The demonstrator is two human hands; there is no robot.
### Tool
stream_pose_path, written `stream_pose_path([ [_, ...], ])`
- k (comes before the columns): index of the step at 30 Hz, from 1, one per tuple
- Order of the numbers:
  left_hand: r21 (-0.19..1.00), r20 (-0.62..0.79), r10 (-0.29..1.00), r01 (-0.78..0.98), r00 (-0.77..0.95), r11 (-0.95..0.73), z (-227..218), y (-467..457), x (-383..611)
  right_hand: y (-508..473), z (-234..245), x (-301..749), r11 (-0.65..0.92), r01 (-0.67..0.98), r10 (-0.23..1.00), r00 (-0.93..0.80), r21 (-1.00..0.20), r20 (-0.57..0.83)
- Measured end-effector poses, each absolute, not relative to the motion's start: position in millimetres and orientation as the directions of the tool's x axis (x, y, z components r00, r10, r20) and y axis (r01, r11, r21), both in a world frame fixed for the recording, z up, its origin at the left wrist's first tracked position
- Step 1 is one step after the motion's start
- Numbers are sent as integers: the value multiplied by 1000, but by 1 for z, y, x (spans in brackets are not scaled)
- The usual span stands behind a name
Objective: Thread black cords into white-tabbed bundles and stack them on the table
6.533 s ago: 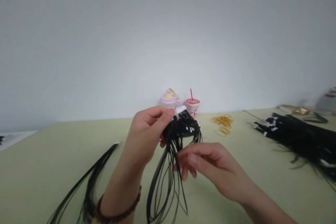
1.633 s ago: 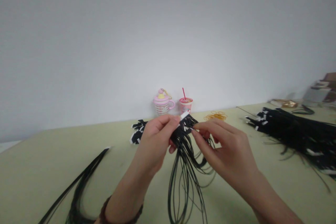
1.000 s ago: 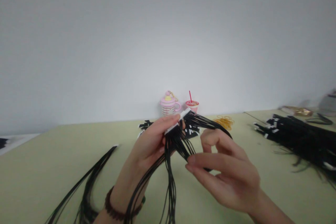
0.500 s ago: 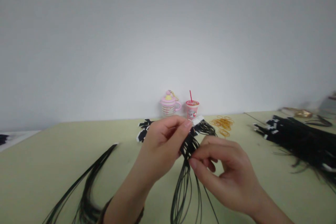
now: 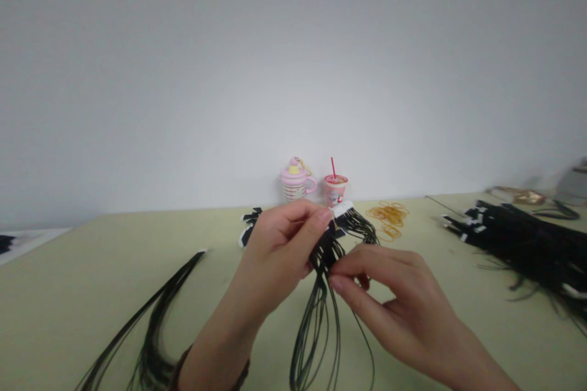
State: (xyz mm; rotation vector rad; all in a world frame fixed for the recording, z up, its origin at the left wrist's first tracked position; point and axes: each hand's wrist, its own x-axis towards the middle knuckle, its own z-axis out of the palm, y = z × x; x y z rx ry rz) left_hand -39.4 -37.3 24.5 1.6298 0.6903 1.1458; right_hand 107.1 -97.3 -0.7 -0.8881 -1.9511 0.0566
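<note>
My left hand (image 5: pixel 284 244) is closed around the upper part of a bundle of thin black wires (image 5: pixel 316 311), just below a white connector (image 5: pixel 342 208) that tops it. Some of the wires arch over to the right from the connector. Lower down, my right hand (image 5: pixel 389 293) pinches wires of the same bundle between thumb and forefinger. Below both hands the wires hang in long loops toward the table. How the wires run inside the left fist is hidden.
A pink lidded mug (image 5: pixel 295 182) and a small pink cup with a red straw (image 5: pixel 336 189) stand by the wall. Yellow rubber bands (image 5: pixel 389 215) lie right of them. A black wire pile (image 5: pixel 527 244) lies far right, loose black wires (image 5: pixel 160 311) at left.
Both hands stay on the wire bundle. My left hand has shifted slightly left, and the hanging loops have swung a little to the left.
</note>
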Motion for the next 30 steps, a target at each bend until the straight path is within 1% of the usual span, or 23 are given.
stream_pose_path([
  [5,959,231,873,-252,430,-130,25,-37,-38,-102,-2,104,736,580,563,-238,-349,791],
  [8,953,203,858,-296,472,-62,25,-37,-38,-106,-3,104,702,606,586,-191,-375,788],
  [10,951,202,851,-305,485,-53,24,-37,-39,-107,-3,104,705,611,575,-197,-360,794],
  [13,951,229,862,-291,453,-99,24,-39,-39,-107,-2,104,755,585,534,-285,-298,796],
  [15,950,260,874,-270,410,-156,25,-41,-38,-107,-1,103,776,552,528,-305,-305,792],
  [20,933,353,859,-208,370,-293,25,-45,-38,-106,1,99,789,511,523,-265,-342,810],
  [25,875,464,806,-48,368,-482,24,-48,-39,-105,5,94,745,558,547,-199,-365,813],
  [27,870,467,802,-34,373,-491,24,-47,-40,-105,6,95,733,557,570,-192,-389,799],
  [30,894,434,817,-63,379,-445,23,-45,-40,-107,6,99,702,557,635,-207,-444,744],
])
